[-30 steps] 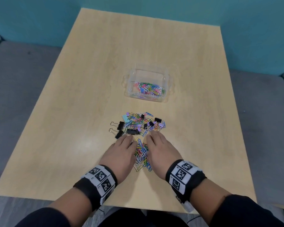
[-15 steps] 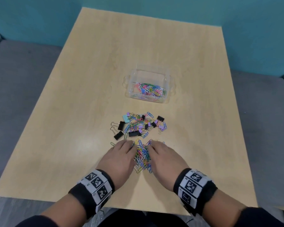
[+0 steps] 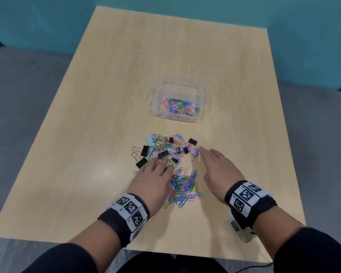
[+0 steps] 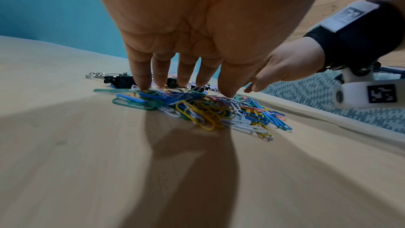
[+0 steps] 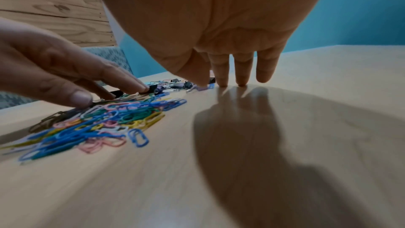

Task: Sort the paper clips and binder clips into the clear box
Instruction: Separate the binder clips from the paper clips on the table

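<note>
A clear box holding coloured paper clips stands mid-table. Nearer me lies a mixed heap of binder clips and paper clips. Below it is a separate pile of coloured paper clips. My left hand lies flat with straight fingers, its fingertips touching the clips at the heap's near left edge. Out to the right of the pile, my right hand is open too, fingertips on the table beside a purple binder clip. Neither hand holds anything.
The light wooden table ends close to my body. Grey seating flanks it on both sides, and a teal wall stands behind. Both wrists wear black bands with printed markers.
The hands, which were together around the paper-clip pile, have spread apart. The right hand moved right and forward to the mixed heap's right edge; the left reached forward to the heap.
</note>
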Demonstrator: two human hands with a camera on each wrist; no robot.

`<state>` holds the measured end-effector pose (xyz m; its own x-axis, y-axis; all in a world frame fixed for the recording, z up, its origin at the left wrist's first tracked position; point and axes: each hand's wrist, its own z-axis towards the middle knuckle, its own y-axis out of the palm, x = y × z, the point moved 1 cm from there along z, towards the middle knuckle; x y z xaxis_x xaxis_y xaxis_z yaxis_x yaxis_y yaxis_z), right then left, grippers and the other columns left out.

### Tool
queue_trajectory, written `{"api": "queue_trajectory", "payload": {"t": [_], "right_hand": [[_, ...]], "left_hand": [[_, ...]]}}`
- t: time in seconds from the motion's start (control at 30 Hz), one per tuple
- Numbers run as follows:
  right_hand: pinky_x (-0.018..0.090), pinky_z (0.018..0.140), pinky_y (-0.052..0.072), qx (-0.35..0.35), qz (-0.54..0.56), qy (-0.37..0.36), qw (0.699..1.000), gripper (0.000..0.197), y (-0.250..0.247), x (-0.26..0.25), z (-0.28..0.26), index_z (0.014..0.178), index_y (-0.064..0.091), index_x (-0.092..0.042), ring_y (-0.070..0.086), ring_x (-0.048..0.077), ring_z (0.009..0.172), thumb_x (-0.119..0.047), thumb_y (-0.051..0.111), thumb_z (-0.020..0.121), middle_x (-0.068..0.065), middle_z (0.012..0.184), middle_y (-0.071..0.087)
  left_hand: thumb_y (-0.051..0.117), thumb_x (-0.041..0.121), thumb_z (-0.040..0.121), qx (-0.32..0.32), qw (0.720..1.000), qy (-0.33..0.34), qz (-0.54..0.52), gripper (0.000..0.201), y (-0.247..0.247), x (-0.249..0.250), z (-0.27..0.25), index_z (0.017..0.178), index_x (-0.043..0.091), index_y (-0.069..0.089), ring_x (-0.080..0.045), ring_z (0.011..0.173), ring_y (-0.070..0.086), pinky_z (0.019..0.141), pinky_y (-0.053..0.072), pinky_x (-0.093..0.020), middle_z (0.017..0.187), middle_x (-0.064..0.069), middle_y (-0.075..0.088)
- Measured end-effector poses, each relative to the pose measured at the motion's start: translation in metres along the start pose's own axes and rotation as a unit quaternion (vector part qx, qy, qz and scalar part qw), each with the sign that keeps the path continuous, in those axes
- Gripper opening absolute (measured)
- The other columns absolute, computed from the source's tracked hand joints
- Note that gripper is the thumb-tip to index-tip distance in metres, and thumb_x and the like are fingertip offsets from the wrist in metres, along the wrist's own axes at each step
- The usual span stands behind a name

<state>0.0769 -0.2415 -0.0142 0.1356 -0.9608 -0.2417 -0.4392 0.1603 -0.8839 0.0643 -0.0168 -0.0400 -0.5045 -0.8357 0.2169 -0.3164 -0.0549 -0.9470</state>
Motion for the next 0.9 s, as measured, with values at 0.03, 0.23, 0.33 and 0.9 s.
{"api": "queue_trajectory", "payload": {"t": [0.03, 0.23, 0.33, 0.9], "right_hand": [[0.036, 0.115, 0.021, 0.001, 0.005, -0.004, 1.000, 0.078, 0.003, 0.000, -0.002, 0.150, 0.005, -0.014, 0.017, 0.026, 0.142, -0.008, 0.042, 0.081, 0.006, 0.154, 0.027], [0.035, 0.115, 0.018, 0.011, 0.019, -0.012, 1.000, 0.083, 0.001, -0.003, 0.006, 0.151, -0.002, -0.018, 0.012, 0.022, 0.144, -0.006, 0.042, 0.081, 0.007, 0.153, 0.028], [0.036, 0.115, 0.017, 0.011, 0.010, 0.008, 1.000, 0.081, -0.003, -0.002, 0.004, 0.151, -0.002, -0.018, 0.012, 0.023, 0.144, -0.006, 0.040, 0.083, 0.004, 0.155, 0.026], [0.043, 0.107, 0.035, 0.043, 0.013, -0.089, 0.995, 0.071, 0.039, -0.051, -0.037, 0.140, 0.037, -0.004, 0.036, 0.031, 0.134, -0.020, 0.021, 0.073, 0.012, 0.142, 0.042]], "left_hand": [[0.050, 0.035, 0.088, 0.004, 1.000, 0.000, 0.001, 0.051, -0.001, 0.001, 0.001, 0.134, 0.016, 0.038, -0.037, 0.128, 0.037, 0.101, 0.040, -0.049, 0.145, -0.009, 0.038], [0.064, 0.040, 0.080, 0.014, 0.999, 0.036, 0.026, 0.054, -0.006, 0.016, 0.011, 0.126, 0.015, 0.052, -0.032, 0.118, 0.049, 0.084, 0.049, -0.044, 0.134, -0.009, 0.051], [0.060, 0.039, 0.082, 0.020, 0.999, 0.031, 0.020, 0.050, -0.005, 0.015, 0.009, 0.125, 0.015, 0.052, -0.032, 0.119, 0.049, 0.087, 0.048, -0.043, 0.131, -0.010, 0.053], [0.033, 0.049, 0.086, 0.034, 0.998, 0.042, 0.042, 0.053, -0.005, 0.015, -0.009, 0.117, 0.012, 0.054, -0.028, 0.103, 0.049, 0.082, 0.045, -0.041, 0.116, -0.006, 0.055]]}}
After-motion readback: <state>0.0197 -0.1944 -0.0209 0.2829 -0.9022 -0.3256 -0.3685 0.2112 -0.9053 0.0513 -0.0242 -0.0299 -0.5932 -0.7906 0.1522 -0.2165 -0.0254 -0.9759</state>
